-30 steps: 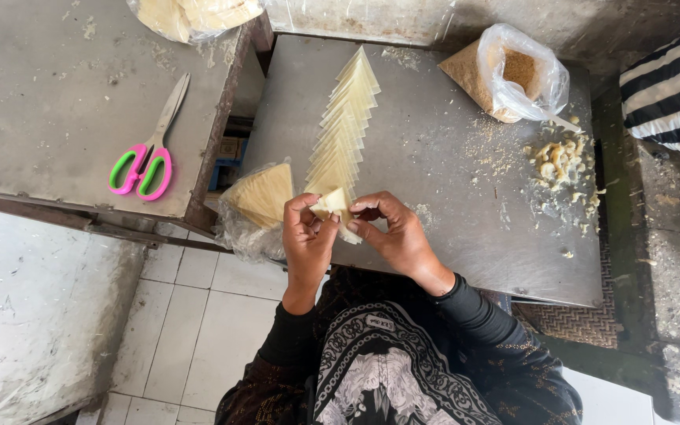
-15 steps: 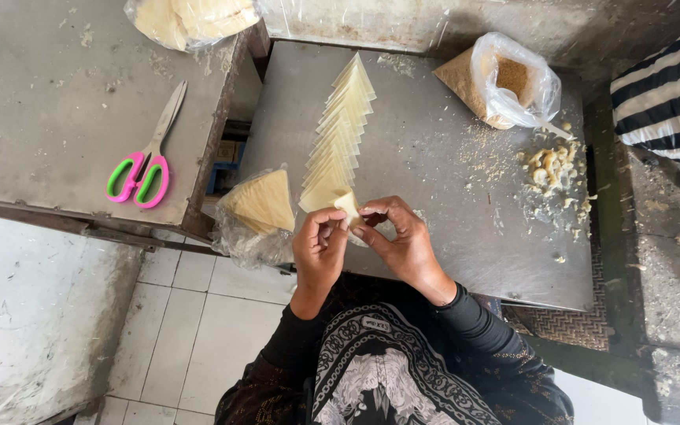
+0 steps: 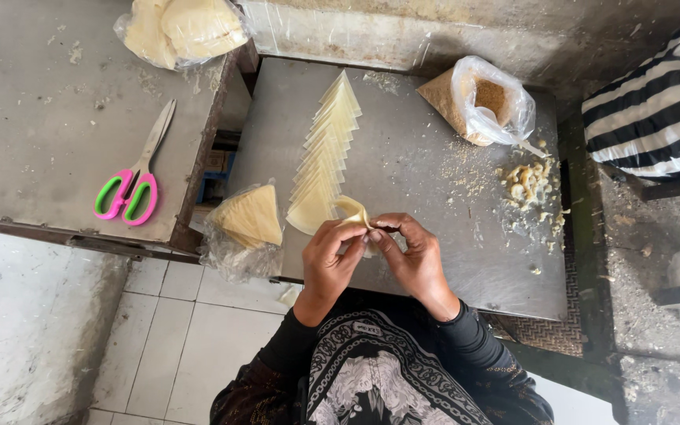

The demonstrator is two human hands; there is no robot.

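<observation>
Two metal tabletops stand side by side: the left one [image 3: 41, 142] runs out of view at its left and far edges, the right one [image 3: 434, 181] partly hidden by the person's arms at its near edge. A striped cloth [image 3: 659, 110] is cut off at the right. On the left tabletop's far edge a clear bag of pale sheets [image 3: 182, 27] is cropped; scissors with pink and green handles [image 3: 131, 181] lie near its near edge. On the right tabletop a fanned row of pale wrappers [image 3: 328, 149] runs from the far edge toward the hands, with a bag of brown filling [image 3: 485, 98] at the far right corner and crumbs [image 3: 529, 185] beside it. A bag of triangular wrappers [image 3: 249, 220] overhangs the near left corner. Left hand [image 3: 328, 260] and right hand [image 3: 415, 256] meet at the near edge, fingertips pinched on a folded wrapper [image 3: 353, 211], mostly hidden between them.
</observation>
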